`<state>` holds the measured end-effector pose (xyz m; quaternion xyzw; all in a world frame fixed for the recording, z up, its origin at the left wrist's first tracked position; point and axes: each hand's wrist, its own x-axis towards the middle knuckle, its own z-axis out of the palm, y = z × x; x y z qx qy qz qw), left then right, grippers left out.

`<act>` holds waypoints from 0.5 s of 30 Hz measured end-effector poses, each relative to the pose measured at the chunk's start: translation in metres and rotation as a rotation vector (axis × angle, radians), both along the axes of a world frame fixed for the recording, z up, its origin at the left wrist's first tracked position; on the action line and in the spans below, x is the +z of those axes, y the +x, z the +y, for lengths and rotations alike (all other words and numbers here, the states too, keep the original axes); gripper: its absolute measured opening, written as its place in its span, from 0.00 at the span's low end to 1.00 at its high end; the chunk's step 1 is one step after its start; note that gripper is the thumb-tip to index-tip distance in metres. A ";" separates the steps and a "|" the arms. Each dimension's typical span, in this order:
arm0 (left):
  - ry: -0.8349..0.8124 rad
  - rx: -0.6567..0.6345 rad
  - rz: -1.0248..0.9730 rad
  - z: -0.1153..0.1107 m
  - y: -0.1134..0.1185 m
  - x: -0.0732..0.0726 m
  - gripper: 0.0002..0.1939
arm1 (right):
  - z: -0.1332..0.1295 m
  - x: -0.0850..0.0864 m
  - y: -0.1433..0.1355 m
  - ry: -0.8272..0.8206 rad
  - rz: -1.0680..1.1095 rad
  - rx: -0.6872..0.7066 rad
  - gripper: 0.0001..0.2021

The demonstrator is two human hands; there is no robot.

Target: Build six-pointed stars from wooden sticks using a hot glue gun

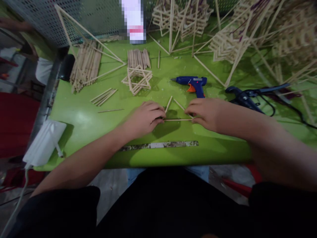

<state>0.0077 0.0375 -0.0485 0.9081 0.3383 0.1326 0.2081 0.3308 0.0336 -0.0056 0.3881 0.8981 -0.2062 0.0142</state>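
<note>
Between my two hands is a small triangle of thin wooden sticks, its point facing away from me. My left hand pinches its left corner, and my right hand pinches its right corner. The two slanting sticks come close at the top, where a narrow gap seems to show. Just beyond my right hand lies a blue glue gun with an orange trigger, nozzle pointing left. A star-shaped stick frame sits past my left hand. Fingertips hide both lower corners of the triangle.
Stick bundles and short sticks lie at the back left, loose sticks nearer. Large stick frames crowd the back right. A dark tool with a cable is right; a white power strip is at the left edge.
</note>
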 end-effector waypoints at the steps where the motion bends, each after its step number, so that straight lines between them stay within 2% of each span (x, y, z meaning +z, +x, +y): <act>1: 0.002 -0.007 -0.008 0.000 0.000 0.000 0.08 | 0.001 0.001 -0.001 -0.012 -0.023 0.025 0.13; 4: 0.007 -0.033 -0.035 0.001 -0.001 -0.001 0.09 | 0.004 0.002 -0.004 -0.025 -0.089 0.065 0.14; 15: 0.009 -0.056 -0.072 0.002 -0.004 -0.001 0.09 | 0.003 0.005 -0.011 -0.044 -0.107 0.026 0.16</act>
